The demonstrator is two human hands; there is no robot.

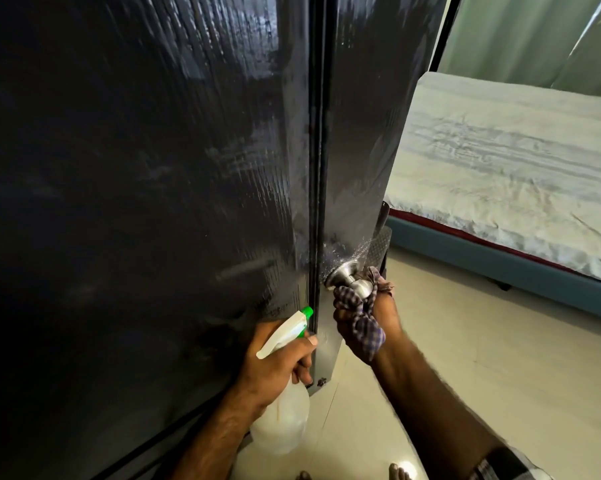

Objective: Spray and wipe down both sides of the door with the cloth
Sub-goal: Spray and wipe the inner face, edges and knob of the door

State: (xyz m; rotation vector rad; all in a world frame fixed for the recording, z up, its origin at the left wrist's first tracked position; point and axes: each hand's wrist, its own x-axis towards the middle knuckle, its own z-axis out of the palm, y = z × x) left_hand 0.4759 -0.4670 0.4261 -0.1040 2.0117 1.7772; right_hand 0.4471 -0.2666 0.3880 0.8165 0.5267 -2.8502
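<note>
Cloth (359,318), soft and limp, bunches in my right hand (364,327) against the knob (352,284) on the door (153,202) edge. My left hand (274,365) grips the light spray bottle (281,410) by its neck; wet metal looks slippery.

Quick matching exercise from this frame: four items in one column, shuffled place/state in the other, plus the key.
Column 1
1. white plastic spray bottle with green nozzle
2. checked purple-and-white cloth
3. round brushed-metal door knob
4. bed with pale rumpled sheet

Column 2
A. beyond the dark door, right background
B. gripped by the left hand
C. bunched in the right hand, pressed against the knob
D. mounted on the door near its edge, droplets on the door face above it

Pairs: 1-B, 2-C, 3-D, 4-A
</note>
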